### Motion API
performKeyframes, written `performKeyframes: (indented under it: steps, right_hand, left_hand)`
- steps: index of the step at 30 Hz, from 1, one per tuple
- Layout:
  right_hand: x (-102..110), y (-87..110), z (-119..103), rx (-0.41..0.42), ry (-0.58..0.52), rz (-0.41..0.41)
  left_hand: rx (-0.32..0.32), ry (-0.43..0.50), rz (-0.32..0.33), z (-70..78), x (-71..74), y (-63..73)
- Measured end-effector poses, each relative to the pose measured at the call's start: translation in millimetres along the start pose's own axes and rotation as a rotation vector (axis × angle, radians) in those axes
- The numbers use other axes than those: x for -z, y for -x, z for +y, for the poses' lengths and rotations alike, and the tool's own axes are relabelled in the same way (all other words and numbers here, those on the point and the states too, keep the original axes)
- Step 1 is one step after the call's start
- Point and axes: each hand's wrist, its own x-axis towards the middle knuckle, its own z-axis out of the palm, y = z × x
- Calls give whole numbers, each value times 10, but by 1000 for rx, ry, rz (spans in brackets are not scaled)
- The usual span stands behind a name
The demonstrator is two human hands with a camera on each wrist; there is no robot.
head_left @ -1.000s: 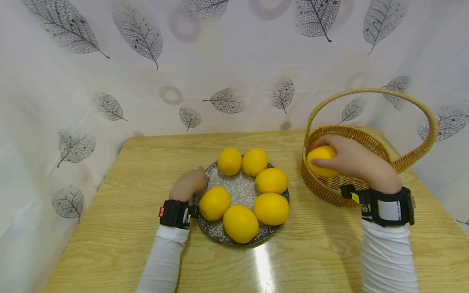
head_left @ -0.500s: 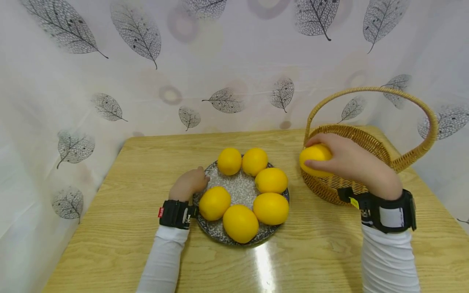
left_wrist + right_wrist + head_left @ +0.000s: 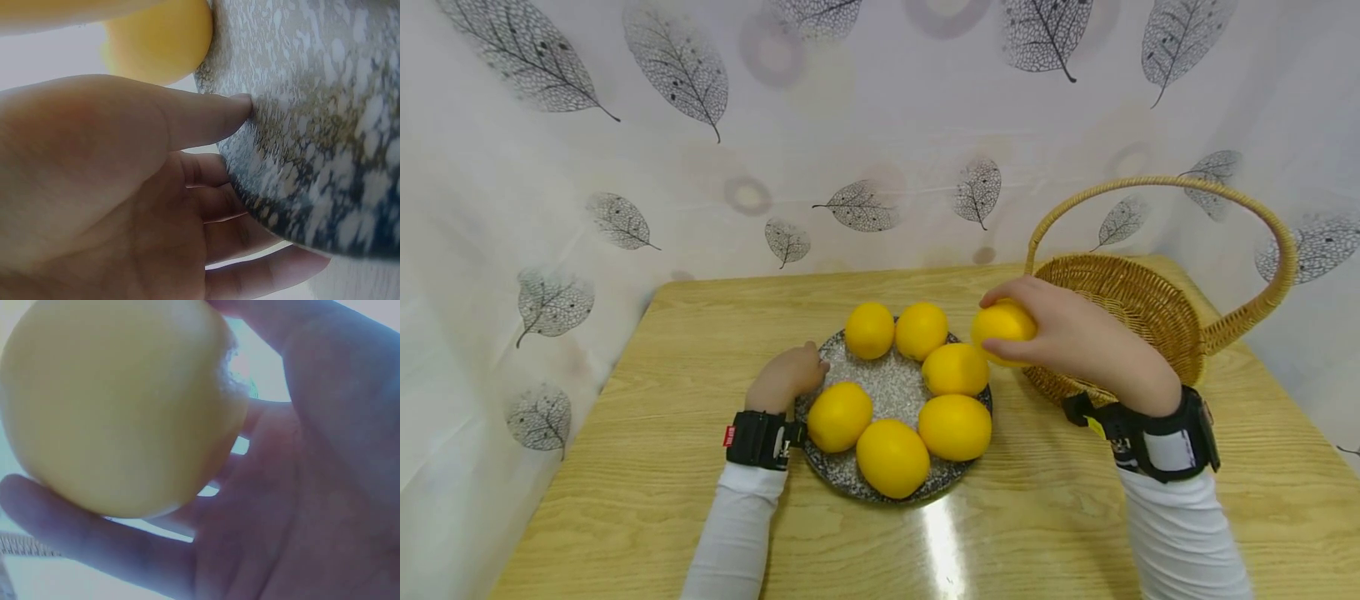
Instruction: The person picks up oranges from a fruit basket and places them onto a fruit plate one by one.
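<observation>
My right hand (image 3: 1060, 325) holds a yellow-orange orange (image 3: 1002, 332) between thumb and fingers, in the air between the basket and the plate. In the right wrist view the round orange (image 3: 125, 406) lies against the curled fingers. On the table sits a speckled grey plate (image 3: 891, 383) with a dark rim, bearing several oranges (image 3: 892, 458) set in a ring. My left hand (image 3: 786, 377) grips the plate's left rim. The left wrist view has the thumb on top of the plate (image 3: 312, 125) and the fingers at and under its edge.
A wicker basket (image 3: 1150, 308) with a tall arched handle (image 3: 1157, 181) stands at the right, partly behind my right hand and forearm. The wooden table (image 3: 647, 417) meets a leaf-patterned cloth (image 3: 865, 125) at its back and left.
My right hand has carried the orange out of the basket and leftward to the plate's right side. The left hand and the plate have stayed in place.
</observation>
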Motion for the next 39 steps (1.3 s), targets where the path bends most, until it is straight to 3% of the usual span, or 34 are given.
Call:
performKeyframes:
  steps: [13, 39]
  right_hand:
    - [-364, -221, -201, 108, 8, -81]
    - [-907, -472, -460, 240, 84, -119]
  left_hand:
    - [-9, -8, 13, 14, 7, -10]
    - [6, -7, 3, 5, 7, -4]
